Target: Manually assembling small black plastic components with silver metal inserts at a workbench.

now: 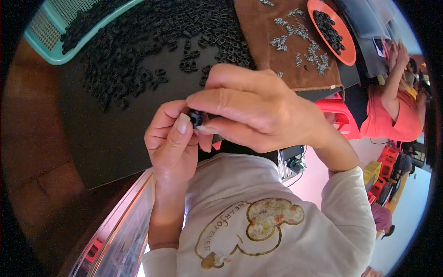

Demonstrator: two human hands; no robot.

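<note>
A small black plastic part is pinched between my two hands, above the table's near edge. My left hand grips it with thumb and curled fingers. From the right, my right hand closes its thumb and fingertips on the same part, and the fingers hide much of it. Just beyond my hands, many loose black plastic parts lie spread over the dark tabletop. Small metal springs lie in clusters on a brown cloth to the right.
An orange oval tray of small black pieces stands at the far right. At the far left is a green plastic basket with more black parts. A red stool stands right of the table; other people sit beyond.
</note>
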